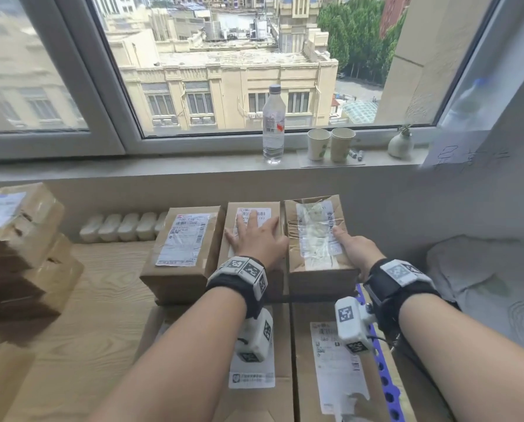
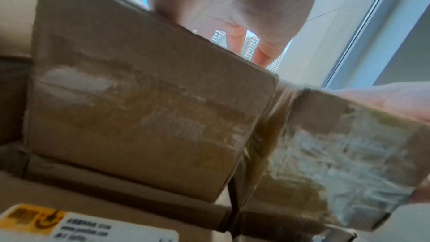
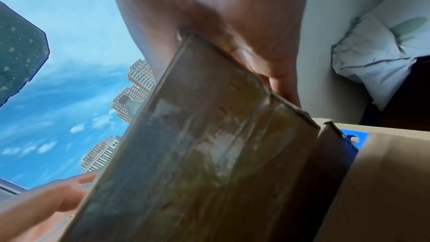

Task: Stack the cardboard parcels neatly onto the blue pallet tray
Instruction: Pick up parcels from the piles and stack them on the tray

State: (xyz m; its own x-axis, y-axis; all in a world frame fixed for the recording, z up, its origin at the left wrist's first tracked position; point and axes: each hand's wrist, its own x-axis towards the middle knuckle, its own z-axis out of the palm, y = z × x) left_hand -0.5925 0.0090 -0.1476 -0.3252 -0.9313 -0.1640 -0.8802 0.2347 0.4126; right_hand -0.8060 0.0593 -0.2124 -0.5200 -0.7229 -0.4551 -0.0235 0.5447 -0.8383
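Note:
Three cardboard parcels stand side by side on a lower layer of parcels (image 1: 339,360) that covers the blue pallet tray (image 1: 384,379). My left hand (image 1: 256,234) lies flat, fingers spread, on top of the middle parcel (image 1: 253,213); the left wrist view shows that parcel's near side (image 2: 144,117) under the palm (image 2: 232,6). My right hand (image 1: 353,245) grips the near right corner of the taped right parcel (image 1: 314,236), thumb on top and fingers down its side. The right wrist view shows that parcel's taped face (image 3: 197,154) tilted under the hand (image 3: 232,25). The left parcel (image 1: 183,248) stands untouched.
More parcels are piled at the left (image 1: 20,248) on the wooden surface (image 1: 102,300). A water bottle (image 1: 273,126), two paper cups (image 1: 330,144) and a small vase (image 1: 400,144) stand on the windowsill behind. White bedding (image 1: 483,275) lies at the right.

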